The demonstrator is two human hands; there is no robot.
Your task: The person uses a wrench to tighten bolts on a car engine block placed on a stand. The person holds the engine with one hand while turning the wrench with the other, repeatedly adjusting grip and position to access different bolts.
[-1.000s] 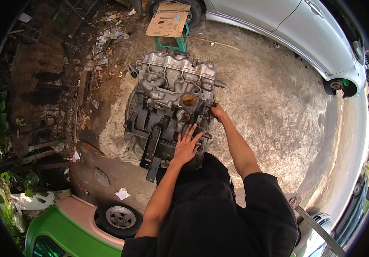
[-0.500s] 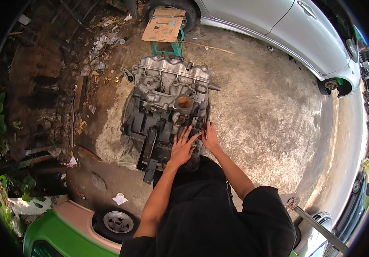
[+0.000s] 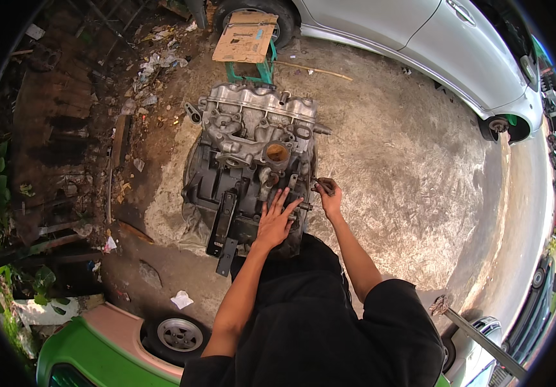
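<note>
A car engine block (image 3: pixel 252 148) stands on the ground in front of me, its silvery cylinder head at the far end and dark body nearer. My left hand (image 3: pixel 275 222) lies on its near right part with fingers spread. Just off the engine's right side is my right hand (image 3: pixel 331 198), its fingertips pinched around something small and dark that I cannot make out. A short metal stub (image 3: pixel 305 206) sticks out of the engine's side between the hands. Left of my left hand, a black metal bracket (image 3: pixel 222 226) is on the engine.
Beyond the engine stands a green stool (image 3: pixel 270 69) with a cardboard sheet (image 3: pixel 244 39) on top. A silver car (image 3: pixel 381 26) is parked at the far right. At the lower left is a green car (image 3: pixel 91 351). Litter (image 3: pixel 155 63) and wooden boards (image 3: pixel 52 129) lie on the left.
My right hand has drawn back slightly to the right, away from the engine's side, and its pinched fingers and a small dark thing now show. The left hand stays in place.
</note>
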